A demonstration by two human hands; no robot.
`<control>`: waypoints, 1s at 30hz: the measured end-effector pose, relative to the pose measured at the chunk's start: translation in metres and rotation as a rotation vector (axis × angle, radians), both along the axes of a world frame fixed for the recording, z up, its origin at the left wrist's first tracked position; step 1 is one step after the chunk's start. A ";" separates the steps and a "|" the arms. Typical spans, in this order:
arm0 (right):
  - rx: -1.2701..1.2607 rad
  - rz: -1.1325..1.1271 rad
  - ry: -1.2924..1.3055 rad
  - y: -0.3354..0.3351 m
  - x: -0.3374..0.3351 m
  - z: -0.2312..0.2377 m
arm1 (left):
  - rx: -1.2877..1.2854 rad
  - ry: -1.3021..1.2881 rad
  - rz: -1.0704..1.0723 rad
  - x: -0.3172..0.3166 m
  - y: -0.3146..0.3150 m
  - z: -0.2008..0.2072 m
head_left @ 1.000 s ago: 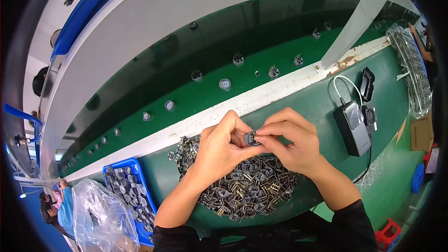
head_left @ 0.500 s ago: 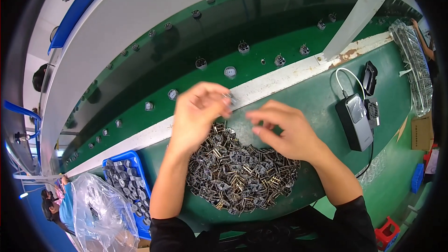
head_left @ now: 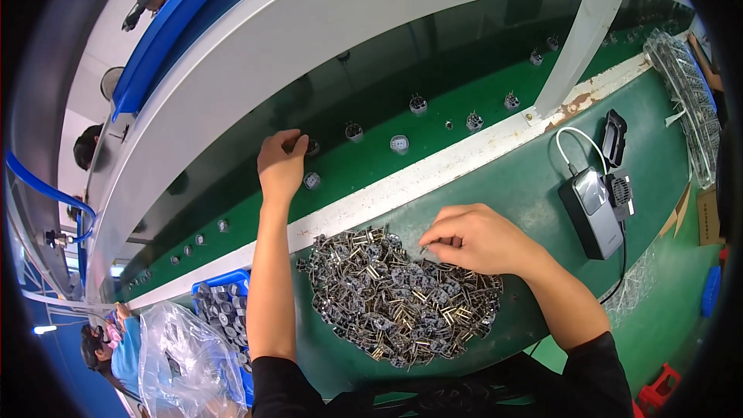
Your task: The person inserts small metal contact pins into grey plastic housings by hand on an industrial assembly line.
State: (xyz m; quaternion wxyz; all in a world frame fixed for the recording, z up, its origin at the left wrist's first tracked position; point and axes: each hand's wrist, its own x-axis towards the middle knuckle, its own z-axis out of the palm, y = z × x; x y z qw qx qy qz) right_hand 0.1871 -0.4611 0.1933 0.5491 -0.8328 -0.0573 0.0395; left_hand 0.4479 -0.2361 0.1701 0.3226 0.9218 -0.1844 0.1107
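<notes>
My left hand is stretched over the green belt, its thumb and index finger apart. Just right of its fingertips a small round dark-grey plug part stands on the belt. Another round grey part sits nearer me. My right hand is closed in a pinch at the upper right edge of a heap of dark pin pieces with brass prongs. A small dark pin piece shows at its fingertips, mostly hidden.
Several grey parts stand along the belt behind a white rail. A blue tray of grey caps and a clear plastic bag are at left. A power bank with a white cable lies right; a white post rises behind.
My left hand has gone left and out over the belt, and the grey part it held now stands beside its fingers. My right hand has lowered to the heap and pinched. The view has shifted.
</notes>
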 end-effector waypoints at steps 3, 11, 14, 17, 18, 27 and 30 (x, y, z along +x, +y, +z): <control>0.001 -0.115 -0.124 -0.001 -0.001 -0.003 | -0.008 -0.072 -0.277 -0.031 -0.030 0.019; -0.498 -0.250 -0.286 -0.010 0.003 -0.016 | 0.214 0.088 -0.663 -0.061 -0.093 0.010; -0.451 -0.332 -0.276 -0.008 0.004 -0.018 | 0.238 0.007 -0.648 -0.064 -0.098 0.011; -0.445 -0.393 -0.251 -0.012 0.003 -0.020 | 0.104 0.102 -0.641 -0.079 -0.093 0.024; -0.510 -0.395 -0.282 -0.016 0.004 -0.023 | 0.015 0.212 -0.614 -0.089 -0.092 0.030; -0.017 -0.535 -0.498 -0.002 0.007 -0.007 | -0.187 0.505 -0.700 -0.137 -0.067 0.050; -0.081 -0.509 -0.553 0.003 0.009 -0.006 | -0.170 0.535 -0.748 -0.140 -0.065 0.052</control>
